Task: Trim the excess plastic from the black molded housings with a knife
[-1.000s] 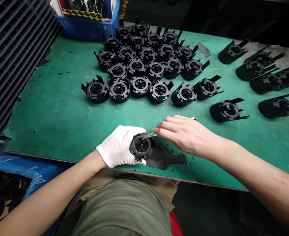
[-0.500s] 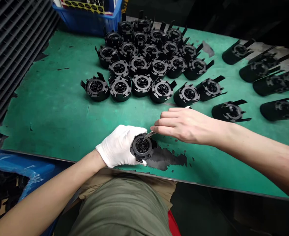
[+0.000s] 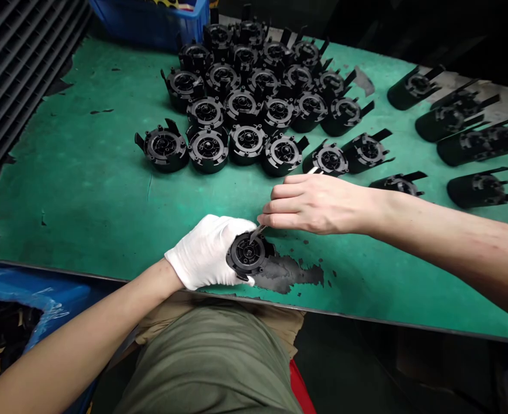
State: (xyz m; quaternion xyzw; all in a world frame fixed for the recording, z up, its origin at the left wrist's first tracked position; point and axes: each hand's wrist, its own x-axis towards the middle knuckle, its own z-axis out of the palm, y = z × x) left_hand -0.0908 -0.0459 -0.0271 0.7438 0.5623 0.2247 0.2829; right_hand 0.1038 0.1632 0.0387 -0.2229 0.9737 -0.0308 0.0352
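My left hand (image 3: 208,251), in a white glove, is wrapped round a round black plastic part (image 3: 247,255) at the near edge of the green table (image 3: 85,190). My bare right hand (image 3: 312,204) pinches a thin metal blade (image 3: 259,230), its tip resting on the top rim of that part. The blade's other end (image 3: 313,170) sticks out behind my fingers.
Several finished-looking black round parts (image 3: 245,103) stand in rows at the table's middle back. More black parts (image 3: 473,144) lie on their sides at the right. A blue bin (image 3: 150,23) sits at the back left, a ribbed black panel (image 3: 16,63) at the left, a blue-lined box (image 3: 16,310) below left.
My right hand has shifted slightly left and up over the held part, with the blade tip moving along its rim. The camera has tilted a little; the left hand keeps its grip.
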